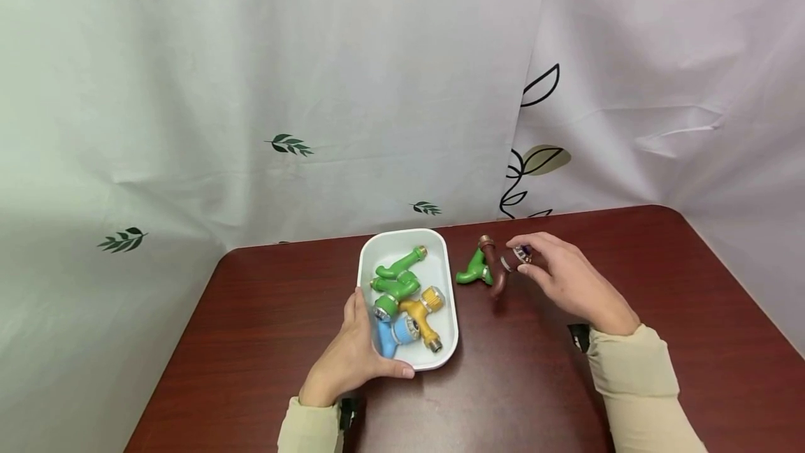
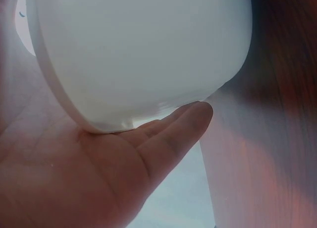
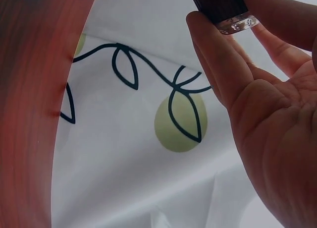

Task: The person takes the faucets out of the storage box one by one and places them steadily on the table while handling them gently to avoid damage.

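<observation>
A white tray holds several plastic taps: green taps, a yellow tap and a blue tap. My left hand rests against its near left corner, the fingers straight along the side wall and the thumb at the front rim. From beneath, the left wrist view shows these fingers touching the tray wall. To the right of the tray my right hand pinches the knob of a dark brown tap between thumb and fingertips. Another green tap lies partly behind the brown one.
The reddish-brown wooden table has its back edge against a pale hanging cloth with leaf prints. The tray and the loose taps sit near that back edge.
</observation>
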Demonstrator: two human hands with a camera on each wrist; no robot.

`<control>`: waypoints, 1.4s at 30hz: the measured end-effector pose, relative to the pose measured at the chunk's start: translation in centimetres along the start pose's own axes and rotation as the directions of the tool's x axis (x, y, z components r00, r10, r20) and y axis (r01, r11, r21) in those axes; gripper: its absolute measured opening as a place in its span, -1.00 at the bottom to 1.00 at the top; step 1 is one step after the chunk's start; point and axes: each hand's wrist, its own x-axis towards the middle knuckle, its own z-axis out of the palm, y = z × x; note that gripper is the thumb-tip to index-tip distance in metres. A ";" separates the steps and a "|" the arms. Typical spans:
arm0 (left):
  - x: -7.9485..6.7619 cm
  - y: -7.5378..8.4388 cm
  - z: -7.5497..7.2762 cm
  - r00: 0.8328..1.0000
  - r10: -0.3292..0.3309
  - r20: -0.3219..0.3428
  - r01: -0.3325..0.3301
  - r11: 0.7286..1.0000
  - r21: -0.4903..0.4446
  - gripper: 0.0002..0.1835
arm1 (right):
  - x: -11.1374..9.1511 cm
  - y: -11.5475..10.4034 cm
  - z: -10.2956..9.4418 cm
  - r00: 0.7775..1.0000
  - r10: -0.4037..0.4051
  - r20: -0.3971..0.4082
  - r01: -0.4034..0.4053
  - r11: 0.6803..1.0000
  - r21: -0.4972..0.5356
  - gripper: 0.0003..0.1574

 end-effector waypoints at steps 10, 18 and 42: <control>0.0 0.0 0.0 1.000 -0.009 0.003 0.009 1.000 -0.002 0.73 | -0.3 0.7 -0.5 1.000 0.026 0.001 -0.026 1.000 -0.011 -0.51; 0.0 -0.1 0.0 1.000 0.000 0.001 0.000 1.000 0.001 0.73 | -0.6 1.7 -0.5 0.999 0.036 -0.016 -0.037 0.999 -0.037 -0.52; 0.1 -0.1 0.0 1.000 0.009 0.000 -0.009 1.000 0.003 0.73 | -0.8 3.2 0.0 0.992 0.120 0.041 -0.118 0.992 -0.054 -0.58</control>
